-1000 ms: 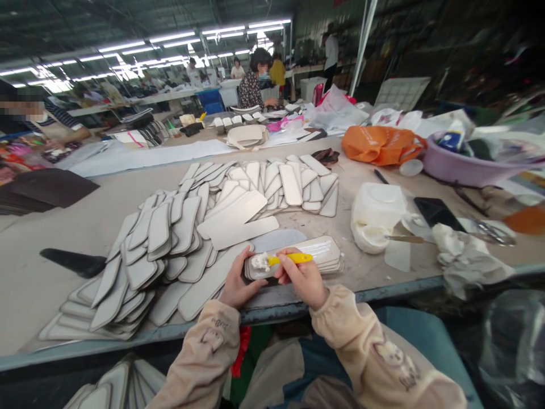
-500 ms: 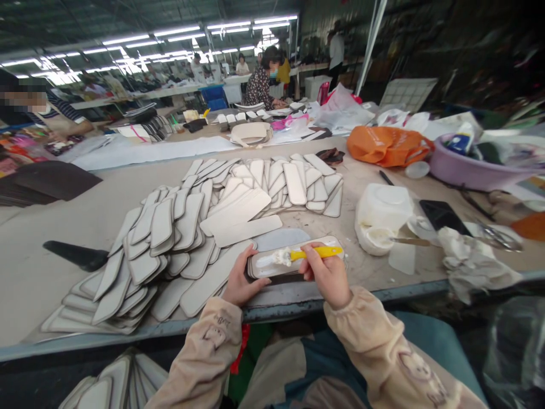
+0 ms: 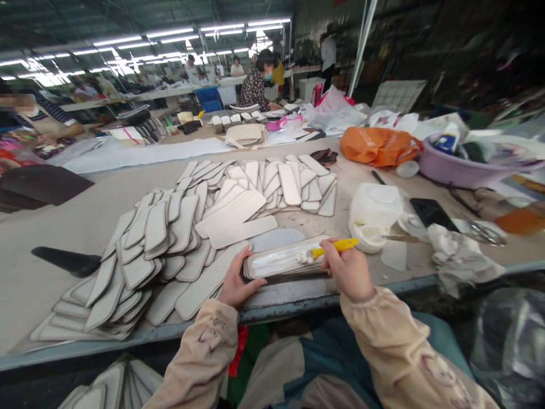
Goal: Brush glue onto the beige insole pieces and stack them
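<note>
Where brush (image 3: pixel 317 252) meets rounded panel (image 3: pixel 304 245), glossy paste (image 3: pixel 272 264) clings.

The left hand (image 3: pixel 238 281) holds the left end of a low stack (image 3: pixel 276 262) of pale, rounded pieces at the near edge of the worktop (image 3: pixel 110 199). The right hand (image 3: pixel 351 271) grips a brush (image 3: pixel 334 248) by its yellow handle, its head loaded with white paste and touching the top piece, where a shiny white coat runs leftward. Beyond and to the left spreads a big pile (image 3: pixel 164 227) of similar pieces. On the right are a white jug (image 3: pixel 377 204), a phone (image 3: pixel 432 215), crumpled cloth or paper (image 3: pixel 457 255), an orange bag (image 3: pixel 378 146) and a purple basin (image 3: pixel 464 168).
</note>
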The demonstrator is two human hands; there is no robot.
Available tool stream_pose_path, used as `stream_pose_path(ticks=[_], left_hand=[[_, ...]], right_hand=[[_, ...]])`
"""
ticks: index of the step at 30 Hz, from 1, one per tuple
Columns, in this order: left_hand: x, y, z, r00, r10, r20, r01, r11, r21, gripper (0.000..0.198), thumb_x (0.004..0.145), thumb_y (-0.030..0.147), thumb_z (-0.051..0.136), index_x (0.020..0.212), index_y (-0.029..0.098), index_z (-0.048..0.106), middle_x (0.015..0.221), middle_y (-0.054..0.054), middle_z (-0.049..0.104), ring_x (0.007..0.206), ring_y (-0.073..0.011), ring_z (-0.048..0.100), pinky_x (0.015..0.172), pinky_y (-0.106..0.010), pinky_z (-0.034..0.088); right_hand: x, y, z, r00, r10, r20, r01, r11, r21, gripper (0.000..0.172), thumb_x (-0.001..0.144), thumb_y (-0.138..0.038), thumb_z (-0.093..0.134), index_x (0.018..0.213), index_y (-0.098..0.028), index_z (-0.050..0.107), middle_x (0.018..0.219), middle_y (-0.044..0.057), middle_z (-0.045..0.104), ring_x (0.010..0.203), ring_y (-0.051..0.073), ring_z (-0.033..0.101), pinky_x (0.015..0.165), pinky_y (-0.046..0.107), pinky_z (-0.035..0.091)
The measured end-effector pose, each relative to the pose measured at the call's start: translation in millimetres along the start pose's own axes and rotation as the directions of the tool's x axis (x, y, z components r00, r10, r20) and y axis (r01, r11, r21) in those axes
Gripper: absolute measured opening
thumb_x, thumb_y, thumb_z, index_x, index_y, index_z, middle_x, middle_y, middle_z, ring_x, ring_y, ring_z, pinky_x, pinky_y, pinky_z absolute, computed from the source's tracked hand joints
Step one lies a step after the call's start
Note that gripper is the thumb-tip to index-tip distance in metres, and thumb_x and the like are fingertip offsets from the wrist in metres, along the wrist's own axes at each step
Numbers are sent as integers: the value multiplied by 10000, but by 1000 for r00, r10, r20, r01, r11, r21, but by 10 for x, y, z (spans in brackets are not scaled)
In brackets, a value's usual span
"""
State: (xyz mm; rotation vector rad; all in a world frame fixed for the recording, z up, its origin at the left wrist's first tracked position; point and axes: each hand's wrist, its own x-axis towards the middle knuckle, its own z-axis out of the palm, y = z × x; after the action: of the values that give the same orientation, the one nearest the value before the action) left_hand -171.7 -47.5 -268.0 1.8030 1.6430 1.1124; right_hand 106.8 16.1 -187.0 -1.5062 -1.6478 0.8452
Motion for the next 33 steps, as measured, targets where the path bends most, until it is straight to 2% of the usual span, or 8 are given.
stream_pose_path(ticks=[5, 12, 17, 21, 24, 26, 29, 33], left_hand=[[6, 34, -8, 1000, -2, -2, 2, 1000, 11, 849, 697, 437, 756, 1405, 193, 355, 1335, -131, 500, 1293, -317, 440, 1104, -504, 324], [29, 35, -21, 1000, 2, 6, -3, 999, 42, 771, 696, 442, 754, 1343, 195, 416, 1376, -137, 470, 1315, -329, 419, 1110, -526, 314], [-10, 90, -26, 1000, 12, 14, -12, 1000, 18, 815, 685, 462, 755, 1370, 184, 411, 1411, -154, 444, 1339, -347, 390, 1120, -542, 304], [-31, 175, -135, 998, -6, -64, 4, 999, -36, 762, 766, 469, 681, 1414, 212, 375, 1439, -146, 421, 1314, -307, 439, 1064, -483, 410], [100, 151, -376, 980, 16, -198, 19, 984, 175, 570, 819, 416, 630, 1336, 226, 482, 1325, -122, 523, 1214, -281, 524, 1014, -471, 449], [263, 45, -576, 974, 80, -211, 10, 919, 395, 459, 787, 400, 659, 1209, 231, 596, 1200, -112, 593, 1160, -302, 541, 1027, -500, 419], [523, -211, -812, 988, 138, -76, -72, 826, 559, 375, 734, 373, 684, 1077, 222, 664, 1098, -123, 620, 1095, -331, 553, 997, -521, 419], [736, -484, -922, 989, 131, 61, -136, 695, 706, 398, 736, 386, 655, 1074, 177, 665, 1089, -145, 611, 1057, -339, 550, 966, -528, 427]], right_hand=[[-35, 13, 47, 998, -17, 59, 17, 1000, -1, 569, 918, -487, 417, 429, -222, 536, 437, 6, 570, 476, 141, 579, 637, 263, 445], [117, 135, -346, 987, 5, -160, -29, 989, -144, 469, 881, -435, 464, 482, -212, 568, 478, 24, 600, 548, 180, 602, 646, 297, 435], [72, 48, -600, 954, 19, -300, 42, 980, 196, 337, 868, -476, 531, 746, -181, 638, 495, -16, 563, 436, 129, 493, 482, 263, 391], [51, 26, -630, 917, 46, -395, 181, 835, 519, 259, 822, -464, 624, 841, -206, 626, 554, 5, 570, 433, 127, 459, 403, 259, 330], [72, 53, -651, 909, 83, -408, 230, 718, 657, 216, 799, -429, 662, 825, -217, 632, 537, 23, 553, 450, 144, 485, 405, 277, 319], [84, 68, -678, 919, 86, -384, 236, 661, 712, 213, 794, -424, 668, 837, -218, 635, 522, 20, 543, 461, 151, 502, 408, 276, 320], [93, 85, -716, 922, 78, -379, 247, 636, 731, 229, 794, -442, 661, 844, -221, 629, 520, 4, 547, 459, 146, 502, 398, 258, 326], [98, 124, -739, 914, 76, -398, 255, 655, 711, 277, 815, -476, 643, 851, -203, 620, 532, -13, 561, 444, 122, 492, 384, 224, 351]])
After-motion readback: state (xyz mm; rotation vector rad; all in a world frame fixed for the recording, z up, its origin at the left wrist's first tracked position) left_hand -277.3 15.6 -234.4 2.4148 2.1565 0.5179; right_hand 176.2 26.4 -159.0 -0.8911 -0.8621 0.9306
